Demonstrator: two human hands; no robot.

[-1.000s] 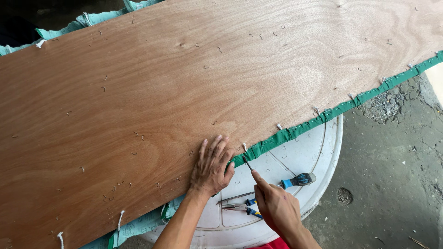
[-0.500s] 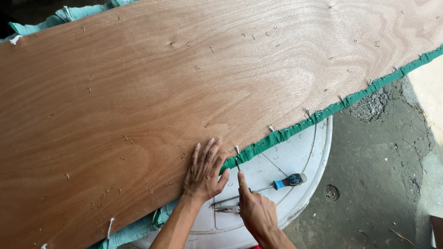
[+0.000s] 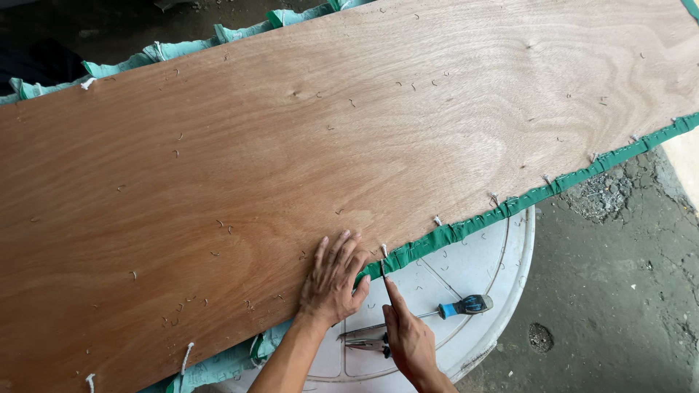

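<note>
A large brown plywood board (image 3: 328,145) fills most of the view, with green fabric (image 3: 466,229) stapled along its near edge. My left hand (image 3: 333,280) lies flat on the board close to that edge, fingers spread. My right hand (image 3: 408,340) grips a thin dark pointed tool (image 3: 381,271) whose tip touches the green fabric edge just right of the left hand. Short white cord ends (image 3: 384,249) stick out along the edge.
A white round plastic table (image 3: 502,269) sits under the board and carries a blue-handled screwdriver (image 3: 455,308) and pliers (image 3: 364,338). Light teal fabric (image 3: 160,52) shows along the far edge. Grey concrete floor (image 3: 619,291) lies to the right.
The view has shifted slightly. My right hand has moved the tool tip up to the green fabric edge beside my left hand, which stays flat on the board.
</note>
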